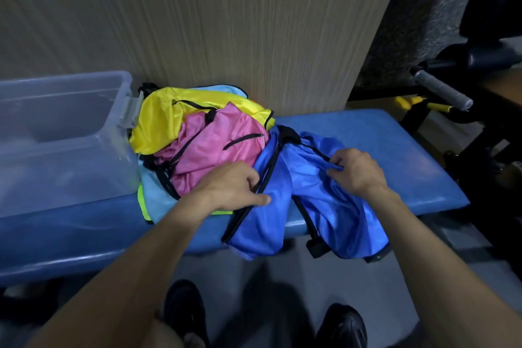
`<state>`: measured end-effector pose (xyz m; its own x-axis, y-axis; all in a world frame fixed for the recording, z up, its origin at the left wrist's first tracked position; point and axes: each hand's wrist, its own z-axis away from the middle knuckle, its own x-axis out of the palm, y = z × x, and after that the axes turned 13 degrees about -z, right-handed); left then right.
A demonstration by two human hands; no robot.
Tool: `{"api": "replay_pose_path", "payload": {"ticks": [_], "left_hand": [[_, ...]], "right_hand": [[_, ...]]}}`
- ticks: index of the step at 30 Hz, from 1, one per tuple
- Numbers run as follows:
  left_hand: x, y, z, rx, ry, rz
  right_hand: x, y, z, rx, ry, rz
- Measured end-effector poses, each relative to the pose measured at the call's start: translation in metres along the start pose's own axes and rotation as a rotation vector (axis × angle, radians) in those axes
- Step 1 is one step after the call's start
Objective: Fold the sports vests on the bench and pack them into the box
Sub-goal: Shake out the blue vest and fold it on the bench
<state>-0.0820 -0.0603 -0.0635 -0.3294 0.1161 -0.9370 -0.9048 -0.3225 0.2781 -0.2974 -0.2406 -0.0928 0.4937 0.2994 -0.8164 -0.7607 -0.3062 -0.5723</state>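
Observation:
A crumpled blue vest [310,206] with black trim lies on the blue bench [381,147] and hangs over its front edge. My left hand [237,188] pinches the vest's black-trimmed edge on its left side. My right hand [356,169] grips a bunch of the same vest's cloth further right. To the left lies a pile: a pink vest [223,147] on top, a yellow vest [161,118] behind it, a light blue one [154,192] underneath. A clear plastic box [62,133] stands open at the bench's left end, touching the pile.
A wood-grain panel [226,22] rises right behind the bench. Black gym equipment with a grey grip handle [443,90] and a yellow part stands at the right. My two dark shoes [186,311] are on the grey floor below.

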Motion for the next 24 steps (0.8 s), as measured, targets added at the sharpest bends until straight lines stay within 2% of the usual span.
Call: {"api": "replay_pose_path", "payload": {"ticks": [2, 4, 5, 6, 8, 11, 14, 16, 18, 19, 22, 23, 24], "left_hand": [[-0.009, 0.001, 0.0, 0.028, 0.002, 0.435], [-0.019, 0.008, 0.0, 0.025, 0.082, 0.827], [-0.025, 0.013, -0.002, 0.008, 0.158, 0.945], [-0.031, 0.017, -0.003, -0.009, 0.221, 1.029], [-0.041, 0.017, -0.008, -0.041, 0.299, 1.18], [-0.047, 0.008, -0.015, -0.1, 0.364, 1.356], [-0.052, 0.004, -0.012, -0.068, 0.4, 1.434], [-0.055, -0.007, -0.016, -0.118, 0.51, 1.497], [-0.055, -0.023, -0.022, -0.243, 0.682, 1.411], [-0.055, -0.03, -0.024, -0.303, 0.752, 1.246], [-0.048, -0.03, -0.017, -0.331, 0.856, 0.428], [-0.044, -0.023, -0.014, -0.263, 0.905, 0.201], [-0.04, -0.014, -0.01, -0.156, 0.937, 0.076]], "right_hand": [[-0.006, -0.001, -0.008, -0.09, 0.155, -0.073], [-0.015, -0.006, -0.017, -0.256, 0.444, -0.261], [-0.019, -0.01, -0.021, -0.333, 0.559, -0.382], [-0.021, -0.013, -0.024, -0.384, 0.592, -0.49], [-0.019, -0.018, -0.03, -0.413, 0.435, -0.517], [-0.001, -0.007, -0.033, -0.378, 0.182, -0.32], [-0.004, 0.005, -0.028, -0.307, 0.146, -0.264], [-0.015, 0.018, -0.026, -0.173, 0.178, -0.163], [-0.028, 0.035, -0.021, 0.06, 0.216, -0.08], [-0.032, 0.044, -0.017, 0.174, 0.213, -0.068], [-0.035, 0.058, -0.006, 0.348, 0.17, 0.027], [-0.033, 0.059, -0.004, 0.356, 0.171, 0.04], [-0.032, 0.058, -0.003, 0.361, 0.177, 0.015]]}}
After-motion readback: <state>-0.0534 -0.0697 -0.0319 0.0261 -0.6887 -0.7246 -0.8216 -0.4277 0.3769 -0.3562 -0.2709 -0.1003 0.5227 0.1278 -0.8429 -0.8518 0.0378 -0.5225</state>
